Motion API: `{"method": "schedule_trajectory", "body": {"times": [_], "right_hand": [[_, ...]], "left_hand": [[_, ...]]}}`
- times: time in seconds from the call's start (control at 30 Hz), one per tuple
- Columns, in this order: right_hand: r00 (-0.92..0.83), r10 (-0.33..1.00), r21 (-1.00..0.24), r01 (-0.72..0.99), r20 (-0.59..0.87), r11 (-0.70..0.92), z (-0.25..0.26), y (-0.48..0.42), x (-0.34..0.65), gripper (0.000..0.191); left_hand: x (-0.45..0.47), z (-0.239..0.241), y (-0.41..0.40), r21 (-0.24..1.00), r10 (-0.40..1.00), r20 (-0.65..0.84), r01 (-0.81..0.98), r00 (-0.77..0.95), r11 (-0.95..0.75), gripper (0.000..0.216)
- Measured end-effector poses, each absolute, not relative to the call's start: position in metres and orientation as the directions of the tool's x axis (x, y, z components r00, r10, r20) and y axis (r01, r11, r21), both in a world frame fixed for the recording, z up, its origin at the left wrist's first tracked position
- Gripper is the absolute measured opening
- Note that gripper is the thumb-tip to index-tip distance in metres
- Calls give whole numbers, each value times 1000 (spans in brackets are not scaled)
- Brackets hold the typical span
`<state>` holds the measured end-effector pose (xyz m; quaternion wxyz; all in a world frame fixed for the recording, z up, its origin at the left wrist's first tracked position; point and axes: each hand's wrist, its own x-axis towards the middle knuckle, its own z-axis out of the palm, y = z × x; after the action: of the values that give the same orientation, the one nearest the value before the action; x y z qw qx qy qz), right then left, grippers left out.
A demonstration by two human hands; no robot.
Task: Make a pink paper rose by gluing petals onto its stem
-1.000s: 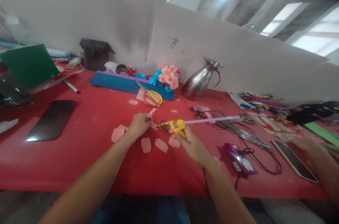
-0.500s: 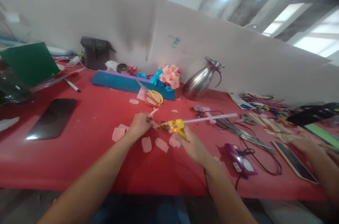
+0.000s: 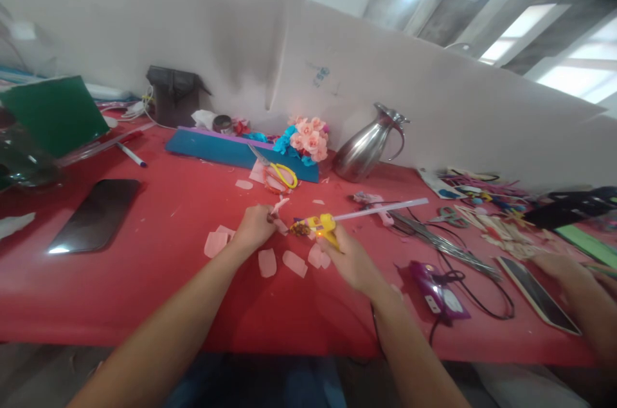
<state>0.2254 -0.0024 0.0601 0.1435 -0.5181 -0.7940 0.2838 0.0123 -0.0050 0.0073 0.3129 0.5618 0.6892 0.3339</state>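
- My right hand (image 3: pixel 354 260) is curled around the handle of a yellow glue gun (image 3: pixel 326 224), its nozzle end pointing towards my other hand.
- A long translucent glue stick (image 3: pixel 380 209) runs out of the gun's back end, slanting up to the right.
- My left hand (image 3: pixel 255 228) pinches a small pink piece (image 3: pixel 279 204) at the fingertips, just beside the gun's nozzle end; its exact shape is too blurred for me to tell.
- Under and around my hands, cut pink petals (image 3: pixel 267 263) lie scattered on the red surface (image 3: pixel 96 299).
- Just beyond my hands are scissors (image 3: pixel 284 177) with yellow and orange handles, the blades resting over a long blue sheet (image 3: pixel 207 149).
- A bunch of pink flowers (image 3: pixel 311 138) with blue ones sits at that sheet's right end, near a metal jug (image 3: pixel 361 150).
- To my right are a bundle of wires (image 3: pixel 448 247) and a purple socket box (image 3: pixel 441 297).
- Farther right, another person's hand (image 3: pixel 554 263) is near a phone (image 3: pixel 537 292).
- Well apart on my left lies a dark phone (image 3: pixel 96 215).
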Motion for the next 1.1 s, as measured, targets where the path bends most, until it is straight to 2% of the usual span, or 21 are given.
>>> {"method": "schedule_trajectory", "body": {"times": [0.4,0.53,0.67,0.87,1.1], "right_hand": [[-393,920,-536,780,-18,323,58,0,226,38],[-365,931,-528,792,-8,306,60,-1,226,37],[-389,920,-525,792,-38,313,64,-4,223,37],[-399,912,-496,815,-101,301,65,-8,219,40],[-428,903,-542,766,-27,346,62,-6,224,36]], "left_hand": [[14,7,-6,848,985,-58,512,-165,136,10],[13,3,-3,814,981,-50,561,-188,149,13],[12,3,-3,786,981,-33,601,-190,143,17],[13,8,-6,812,986,-31,571,-166,122,17],[13,6,-4,806,983,-52,573,-177,147,16]]}}
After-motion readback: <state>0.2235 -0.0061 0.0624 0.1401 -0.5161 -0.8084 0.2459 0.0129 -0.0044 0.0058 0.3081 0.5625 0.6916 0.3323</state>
